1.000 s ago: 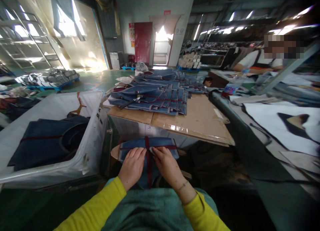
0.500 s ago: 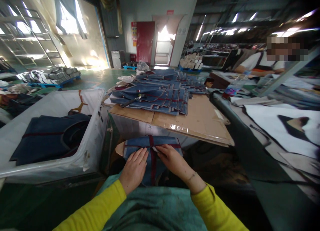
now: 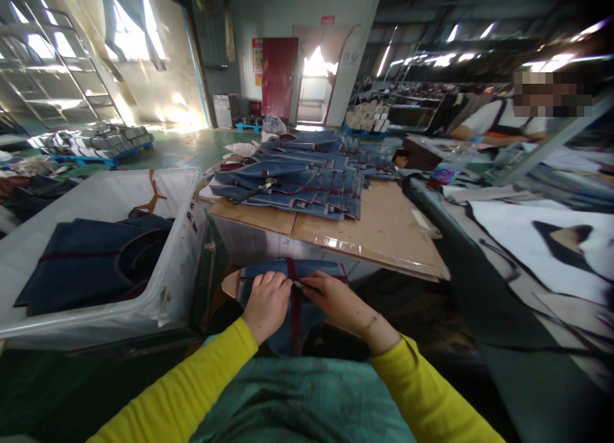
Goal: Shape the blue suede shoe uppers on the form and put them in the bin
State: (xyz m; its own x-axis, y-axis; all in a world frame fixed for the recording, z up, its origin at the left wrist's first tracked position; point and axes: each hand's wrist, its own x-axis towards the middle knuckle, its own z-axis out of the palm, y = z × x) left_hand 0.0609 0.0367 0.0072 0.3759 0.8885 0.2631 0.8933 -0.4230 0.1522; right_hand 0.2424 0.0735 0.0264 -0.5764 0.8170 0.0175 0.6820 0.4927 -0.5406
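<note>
In front of my lap lies a blue denim-like fabric piece (image 3: 309, 316) with dark red strips crossing on it. My left hand (image 3: 267, 305) rests on it with curled fingers, their tips pinched at the crossing of the strips; what they grip is hidden. Just to the right, my right hand (image 3: 336, 303) is closed in a pinch around something small and greyish, too small to name. Its tip points to my left fingertips, and the two hands nearly touch over the red strip.
Ahead, stacked blue fabric pieces (image 3: 292, 187) lie on a cardboard-topped surface (image 3: 378, 232), with a dark-handled tool (image 3: 252, 192) on top. A white bin (image 3: 185, 238) at left holds more blue pieces (image 3: 81, 257). At right are a worktable (image 3: 518, 238), a bottle (image 3: 446, 168) and another person (image 3: 503, 120).
My left hand has gone from lying flat with fingers stretched to curled and pinching, shifting slightly right and up. My right hand stays nearly in place, still pinching.
</note>
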